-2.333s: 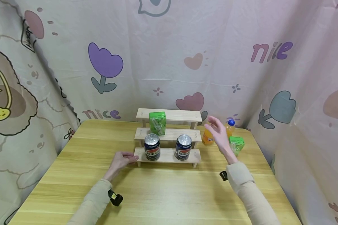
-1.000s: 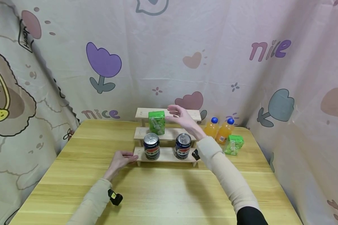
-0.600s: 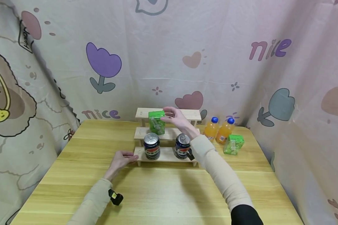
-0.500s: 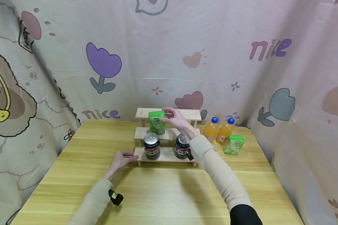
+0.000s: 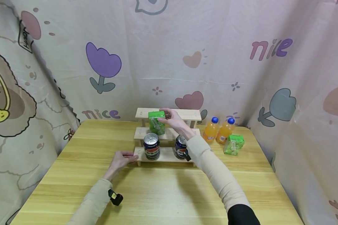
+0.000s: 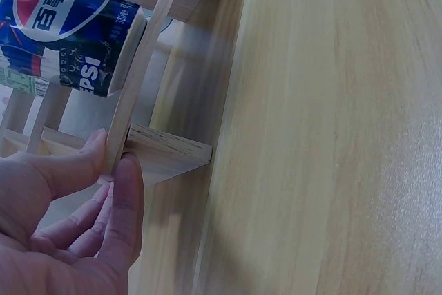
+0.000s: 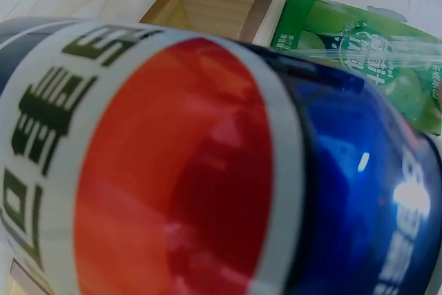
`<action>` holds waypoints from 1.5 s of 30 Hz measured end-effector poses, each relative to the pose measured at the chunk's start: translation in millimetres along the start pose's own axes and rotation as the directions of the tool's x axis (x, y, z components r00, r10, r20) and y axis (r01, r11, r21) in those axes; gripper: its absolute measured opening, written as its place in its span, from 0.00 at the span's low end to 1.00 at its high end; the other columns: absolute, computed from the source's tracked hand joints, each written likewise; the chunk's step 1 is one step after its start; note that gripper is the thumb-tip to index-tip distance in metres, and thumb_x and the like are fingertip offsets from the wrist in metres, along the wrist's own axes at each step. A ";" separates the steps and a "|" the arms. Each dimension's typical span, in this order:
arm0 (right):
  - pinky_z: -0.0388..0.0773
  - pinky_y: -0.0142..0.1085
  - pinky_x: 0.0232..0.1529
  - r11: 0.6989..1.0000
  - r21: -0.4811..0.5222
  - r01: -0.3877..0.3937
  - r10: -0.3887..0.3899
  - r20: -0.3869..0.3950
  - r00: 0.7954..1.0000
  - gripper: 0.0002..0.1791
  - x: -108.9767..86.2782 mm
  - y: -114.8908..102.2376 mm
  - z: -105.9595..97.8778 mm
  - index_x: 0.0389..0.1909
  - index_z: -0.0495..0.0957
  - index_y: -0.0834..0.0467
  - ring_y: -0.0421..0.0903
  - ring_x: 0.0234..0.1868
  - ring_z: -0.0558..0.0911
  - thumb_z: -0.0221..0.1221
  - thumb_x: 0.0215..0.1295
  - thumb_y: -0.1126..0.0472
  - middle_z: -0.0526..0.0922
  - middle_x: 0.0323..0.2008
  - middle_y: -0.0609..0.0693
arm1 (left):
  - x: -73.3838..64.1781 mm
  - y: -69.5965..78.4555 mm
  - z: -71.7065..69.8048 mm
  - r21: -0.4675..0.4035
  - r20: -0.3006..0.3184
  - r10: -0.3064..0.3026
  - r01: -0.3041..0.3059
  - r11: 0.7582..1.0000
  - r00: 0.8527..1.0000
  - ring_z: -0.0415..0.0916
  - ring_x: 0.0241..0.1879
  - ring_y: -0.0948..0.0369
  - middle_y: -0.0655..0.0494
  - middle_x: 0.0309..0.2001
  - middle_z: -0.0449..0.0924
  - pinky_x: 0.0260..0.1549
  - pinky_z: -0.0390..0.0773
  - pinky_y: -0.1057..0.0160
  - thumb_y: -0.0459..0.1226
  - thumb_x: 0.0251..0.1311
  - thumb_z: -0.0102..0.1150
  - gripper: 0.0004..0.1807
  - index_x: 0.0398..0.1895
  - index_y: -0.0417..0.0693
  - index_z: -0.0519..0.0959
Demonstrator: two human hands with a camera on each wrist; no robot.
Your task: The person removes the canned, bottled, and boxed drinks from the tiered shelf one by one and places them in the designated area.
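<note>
- Wooden table (image 5: 157, 197), printed curtain (image 5: 157, 56) behind
- Left hand (image 5: 121, 160) pinches rack (image 5: 190, 115) at bottom shelf (image 5: 167, 153)'s left edge
- Right hand (image 5: 175, 121) grips green carton (image 5: 155, 126) on middle shelf (image 5: 173, 134), near left edge
- Two cans (image 5: 151, 149), bottom shelf

On your table (image 5: 146, 193), the three-step stand (image 5: 167, 154) sits before the curtain (image 5: 152, 56). Its lowest step carries the left can (image 5: 151, 147) and the right can (image 5: 181, 149); the shelf carton (image 5: 156, 123) stands on the middle step, behind the left can. To your right on the table, the table carton (image 5: 233, 145) stands before two side-by-side bottles (image 5: 224, 133).
</note>
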State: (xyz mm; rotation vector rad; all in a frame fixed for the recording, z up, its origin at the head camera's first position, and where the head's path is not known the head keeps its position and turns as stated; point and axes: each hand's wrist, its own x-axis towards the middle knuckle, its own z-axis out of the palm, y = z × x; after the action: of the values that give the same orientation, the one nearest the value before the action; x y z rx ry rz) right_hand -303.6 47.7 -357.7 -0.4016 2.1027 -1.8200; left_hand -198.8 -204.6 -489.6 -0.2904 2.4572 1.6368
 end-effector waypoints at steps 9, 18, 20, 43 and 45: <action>0.76 0.43 0.68 0.999 -0.024 0.023 -0.023 -0.020 1.000 0.30 0.4 1.1 1.5 0.71 0.63 0.65 0.57 0.65 0.75 0.57 0.70 0.71 0.73 0.65 0.64 | -1.1 -0.5 -1.1 0.009 0.000 -0.013 0.013 1.000 1.000 0.85 0.44 0.54 0.34 0.49 0.85 0.57 0.81 0.48 0.40 0.59 0.71 0.27 0.55 0.28 0.78; 0.79 0.44 0.65 0.993 -0.094 0.065 -0.070 -0.052 0.996 0.25 -1.3 -0.2 2.9 0.67 0.68 0.66 0.60 0.65 0.77 0.58 0.70 0.70 0.75 0.63 0.65 | 0.2 -2.0 -2.0 -0.024 0.004 -0.014 0.014 1.000 1.000 0.86 0.40 0.58 0.36 0.46 0.87 0.54 0.84 0.53 0.38 0.59 0.71 0.27 0.55 0.26 0.77; 0.80 0.44 0.64 0.993 -0.102 0.065 -0.072 -0.063 0.995 0.25 -2.6 -1.0 2.8 0.66 0.69 0.65 0.60 0.65 0.77 0.58 0.70 0.70 0.75 0.63 0.64 | 0.4 -2.0 -1.8 -0.026 0.003 -0.011 0.011 1.000 1.000 0.86 0.40 0.58 0.36 0.46 0.87 0.54 0.84 0.53 0.38 0.59 0.71 0.27 0.55 0.26 0.77; 0.83 0.35 0.53 0.987 -0.033 0.155 -0.158 -0.137 0.978 0.22 -26.1 -14.8 -17.1 0.62 0.72 0.63 0.51 0.59 0.79 0.59 0.69 0.71 0.79 0.56 0.59 | 1.0 -2.1 0.8 -0.018 -0.009 -0.011 0.011 1.000 1.000 0.85 0.43 0.56 0.34 0.48 0.86 0.55 0.83 0.52 0.39 0.58 0.72 0.28 0.55 0.27 0.78; 0.83 0.34 0.53 0.984 -0.040 0.174 -0.178 -0.145 0.973 0.22 -29.1 -16.1 -19.8 0.63 0.72 0.64 0.51 0.60 0.78 0.59 0.69 0.71 0.79 0.57 0.59 | 1.1 -2.4 0.6 -0.017 -0.009 -0.011 0.010 1.000 1.000 0.85 0.43 0.56 0.34 0.48 0.86 0.55 0.83 0.52 0.39 0.58 0.72 0.28 0.54 0.27 0.78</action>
State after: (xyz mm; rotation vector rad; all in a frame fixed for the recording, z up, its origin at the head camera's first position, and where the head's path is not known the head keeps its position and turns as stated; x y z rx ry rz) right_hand -285.7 75.4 -337.4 -0.4875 2.2563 -1.9774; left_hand -199.2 -205.0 -492.2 -0.3132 2.4450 1.6571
